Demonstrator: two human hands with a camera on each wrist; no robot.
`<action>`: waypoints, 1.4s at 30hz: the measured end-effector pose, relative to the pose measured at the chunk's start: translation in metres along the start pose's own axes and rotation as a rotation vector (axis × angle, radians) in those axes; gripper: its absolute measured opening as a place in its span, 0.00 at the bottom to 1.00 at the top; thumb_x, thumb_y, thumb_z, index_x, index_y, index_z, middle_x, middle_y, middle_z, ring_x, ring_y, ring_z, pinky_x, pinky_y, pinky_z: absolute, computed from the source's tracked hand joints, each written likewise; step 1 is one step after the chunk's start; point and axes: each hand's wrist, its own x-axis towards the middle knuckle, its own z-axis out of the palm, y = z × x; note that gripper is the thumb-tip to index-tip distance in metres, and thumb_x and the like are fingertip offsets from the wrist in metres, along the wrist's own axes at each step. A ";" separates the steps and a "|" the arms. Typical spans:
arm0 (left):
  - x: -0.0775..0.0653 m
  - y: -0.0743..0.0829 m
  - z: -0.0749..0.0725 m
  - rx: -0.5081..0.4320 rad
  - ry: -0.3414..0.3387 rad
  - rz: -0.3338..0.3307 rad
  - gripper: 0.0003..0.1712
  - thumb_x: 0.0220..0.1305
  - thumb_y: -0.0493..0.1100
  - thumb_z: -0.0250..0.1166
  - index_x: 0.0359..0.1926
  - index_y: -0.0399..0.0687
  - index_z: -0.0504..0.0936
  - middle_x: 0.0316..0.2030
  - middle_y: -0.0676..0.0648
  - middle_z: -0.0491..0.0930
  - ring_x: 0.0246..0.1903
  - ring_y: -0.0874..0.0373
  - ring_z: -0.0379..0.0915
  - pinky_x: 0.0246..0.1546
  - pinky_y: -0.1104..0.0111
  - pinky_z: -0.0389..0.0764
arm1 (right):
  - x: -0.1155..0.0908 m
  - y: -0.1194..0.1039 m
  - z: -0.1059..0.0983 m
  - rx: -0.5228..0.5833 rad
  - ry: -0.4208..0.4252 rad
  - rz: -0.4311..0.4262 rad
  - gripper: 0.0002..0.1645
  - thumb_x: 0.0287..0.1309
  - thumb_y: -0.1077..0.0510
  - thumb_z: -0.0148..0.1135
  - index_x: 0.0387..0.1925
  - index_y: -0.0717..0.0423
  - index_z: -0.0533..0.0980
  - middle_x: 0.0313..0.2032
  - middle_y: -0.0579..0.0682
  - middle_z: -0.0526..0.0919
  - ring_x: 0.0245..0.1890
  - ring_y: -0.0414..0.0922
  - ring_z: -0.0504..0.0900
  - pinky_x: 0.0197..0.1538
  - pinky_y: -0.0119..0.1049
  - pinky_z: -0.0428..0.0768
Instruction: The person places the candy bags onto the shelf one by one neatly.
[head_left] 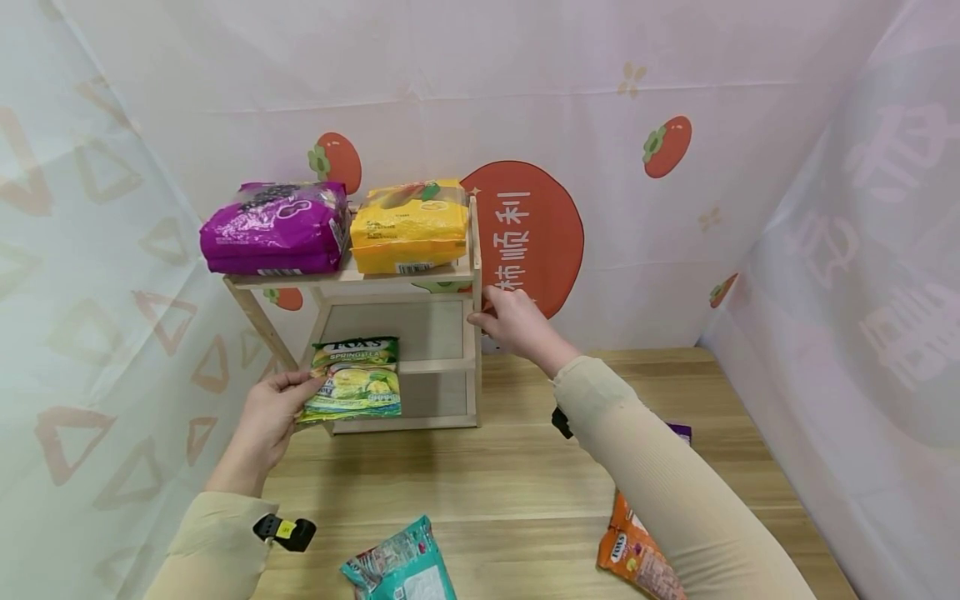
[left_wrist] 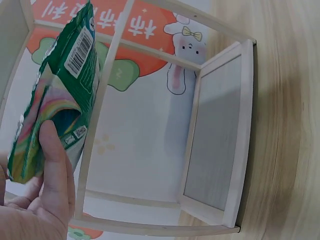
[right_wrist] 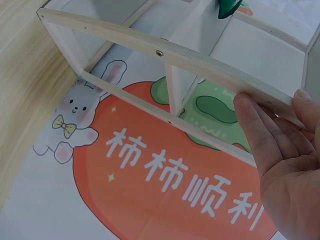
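A green bag of FOX'S Spring Tea candy (head_left: pixel 356 385) is pinched at its left edge by my left hand (head_left: pixel 273 410). The hand holds it in front of the wooden shelf rack (head_left: pixel 478 387), at about the level of the middle tier. In the left wrist view the thumb lies against the candy bag (left_wrist: pixel 67 95). My right hand (head_left: pixel 523 327) grips the rack's right front post below the top tier. Seen from the right wrist, thumb and fingers lie on opposite sides of this wooden post (right_wrist: pixel 200 65).
On the top tier sit a purple bag (head_left: pixel 273 233) and a yellow bag (head_left: pixel 408 229). A teal bag (head_left: pixel 408 567) and an orange FOX'S bag (head_left: pixel 637 557) lie on the wooden table (head_left: pixel 480 483); my right sleeve partly covers the orange one. A purple corner (head_left: pixel 682 432) shows behind that sleeve.
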 end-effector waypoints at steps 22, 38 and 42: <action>-0.009 -0.009 0.007 -0.021 -0.044 -0.166 0.49 0.77 0.52 0.57 0.80 0.33 0.39 0.78 0.32 0.41 0.43 0.63 0.76 0.44 0.64 0.87 | -0.001 -0.001 0.000 0.009 0.013 -0.011 0.13 0.70 0.51 0.64 0.36 0.56 0.73 0.27 0.49 0.81 0.23 0.43 0.78 0.27 0.35 0.75; -0.009 -0.003 0.011 -0.306 0.064 -0.135 0.23 0.71 0.43 0.66 0.60 0.41 0.68 0.49 0.49 0.67 0.36 0.60 0.77 0.44 0.69 0.86 | -0.001 0.000 0.002 0.010 0.019 -0.008 0.13 0.70 0.51 0.64 0.36 0.56 0.74 0.27 0.49 0.81 0.23 0.43 0.78 0.27 0.34 0.74; -0.008 0.001 0.012 -0.329 0.092 -0.132 0.40 0.72 0.43 0.65 0.75 0.39 0.53 0.55 0.48 0.63 0.38 0.61 0.77 0.47 0.70 0.85 | -0.001 0.000 0.001 0.011 0.016 -0.009 0.13 0.71 0.51 0.64 0.36 0.56 0.73 0.27 0.49 0.80 0.23 0.43 0.78 0.27 0.34 0.74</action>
